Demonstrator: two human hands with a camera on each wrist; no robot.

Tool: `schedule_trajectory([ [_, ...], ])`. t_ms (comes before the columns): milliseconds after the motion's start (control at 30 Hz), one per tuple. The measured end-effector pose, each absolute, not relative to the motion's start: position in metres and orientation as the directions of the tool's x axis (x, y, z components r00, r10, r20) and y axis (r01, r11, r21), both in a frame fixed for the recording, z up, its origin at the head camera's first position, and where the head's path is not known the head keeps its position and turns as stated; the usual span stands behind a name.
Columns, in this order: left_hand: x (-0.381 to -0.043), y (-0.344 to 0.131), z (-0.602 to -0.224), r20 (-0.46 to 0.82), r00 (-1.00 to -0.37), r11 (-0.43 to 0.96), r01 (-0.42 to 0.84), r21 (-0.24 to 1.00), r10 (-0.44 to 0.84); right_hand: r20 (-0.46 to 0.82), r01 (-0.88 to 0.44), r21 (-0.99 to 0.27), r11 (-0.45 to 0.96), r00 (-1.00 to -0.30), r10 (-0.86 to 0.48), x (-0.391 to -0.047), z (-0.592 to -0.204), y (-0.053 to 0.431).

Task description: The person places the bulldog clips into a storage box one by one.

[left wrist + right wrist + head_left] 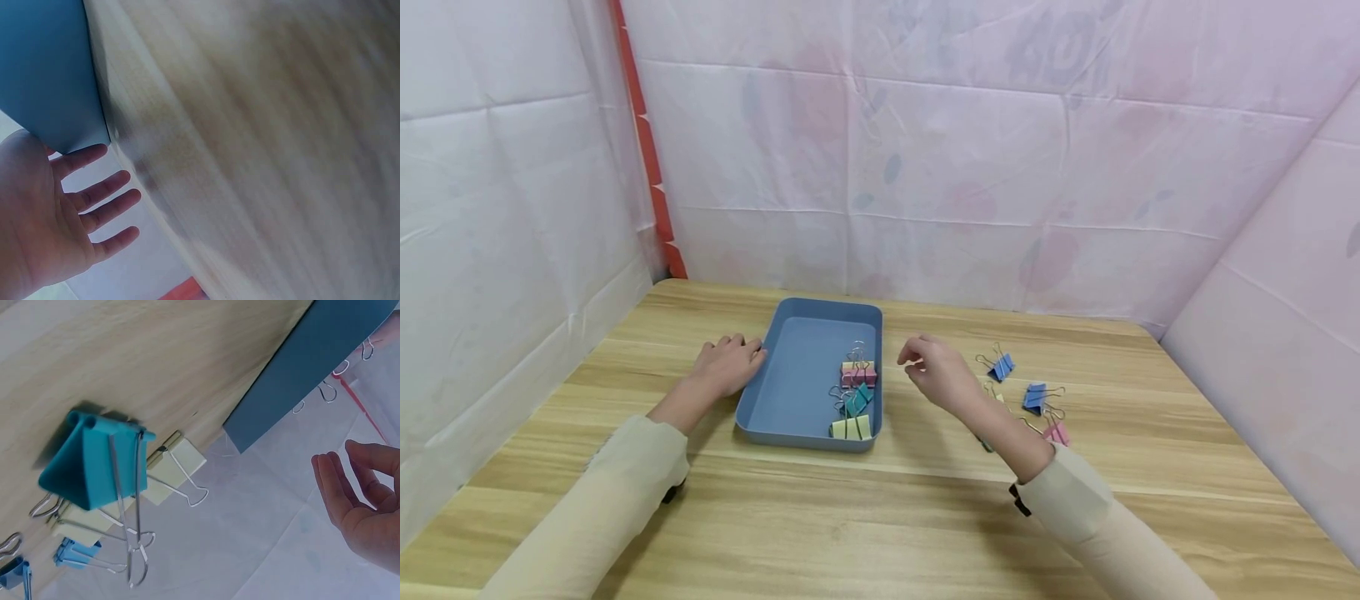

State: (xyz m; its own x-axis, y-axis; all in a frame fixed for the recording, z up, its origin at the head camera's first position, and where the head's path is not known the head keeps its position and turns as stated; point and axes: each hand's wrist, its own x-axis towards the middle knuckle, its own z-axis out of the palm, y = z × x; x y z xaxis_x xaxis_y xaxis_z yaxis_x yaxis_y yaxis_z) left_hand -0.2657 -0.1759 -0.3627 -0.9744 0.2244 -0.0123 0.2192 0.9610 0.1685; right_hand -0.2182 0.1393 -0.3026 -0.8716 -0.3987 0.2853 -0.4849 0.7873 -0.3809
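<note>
A blue-grey tray (801, 367) lies on the wooden table, with several binder clips along its right side: a pink clip (859, 375), a teal clip (857, 400) and a pale yellow clip (852, 428) among them. At the tray's left wall is my left hand (727, 367), its fingers straight and spread in the left wrist view, fingertips right at the wall. My right hand (943, 375) is above the table just right of the tray. Its fingers are loosely bent with a gap to the thumb, and nothing is held between them (365, 494).
Right of the tray lie more binder clips: a blue clip (1002, 367), a second blue clip (1035, 398) and a pink clip (1057, 432). My right forearm partly hides others, including a teal clip (94, 459) and yellow clips (175, 469). White sheeting (925, 167) encloses the table's back and sides.
</note>
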Motion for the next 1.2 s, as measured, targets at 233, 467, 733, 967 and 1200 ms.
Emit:
schedule_trajectory([
  [233,-0.266,-0.176,-0.363,-0.017,-0.974,0.961,0.218,0.168,0.224,0.314,-0.510,-0.388,0.768,-0.856,-0.410,-0.204,-0.299,0.160],
  [467,-0.266,-0.176,-0.364,-0.018,-0.974,0.962,0.219,0.162,0.225,0.348,-0.524,-0.381,0.762,-0.845,-0.406,-0.193,-0.298,0.185],
  [733,-0.266,-0.176,-0.363,-0.020,-0.974,0.962,0.222,0.157,0.228,0.333,-0.481,-0.384,0.788,-0.868,-0.368,-0.184,-0.299,0.210],
  [967,-0.266,-0.176,-0.363,-0.022,-0.973,0.961,0.224,0.160,0.230,0.295,-0.453,-0.294,0.842,-0.881,-0.371,-0.174,-0.299,0.229],
  [1200,-0.266,-0.176,-0.363,-0.019,-0.973,0.962,0.223,0.158,0.228,0.209,-0.381,-0.173,0.908,-0.915,-0.344,-0.169,-0.310,0.242],
])
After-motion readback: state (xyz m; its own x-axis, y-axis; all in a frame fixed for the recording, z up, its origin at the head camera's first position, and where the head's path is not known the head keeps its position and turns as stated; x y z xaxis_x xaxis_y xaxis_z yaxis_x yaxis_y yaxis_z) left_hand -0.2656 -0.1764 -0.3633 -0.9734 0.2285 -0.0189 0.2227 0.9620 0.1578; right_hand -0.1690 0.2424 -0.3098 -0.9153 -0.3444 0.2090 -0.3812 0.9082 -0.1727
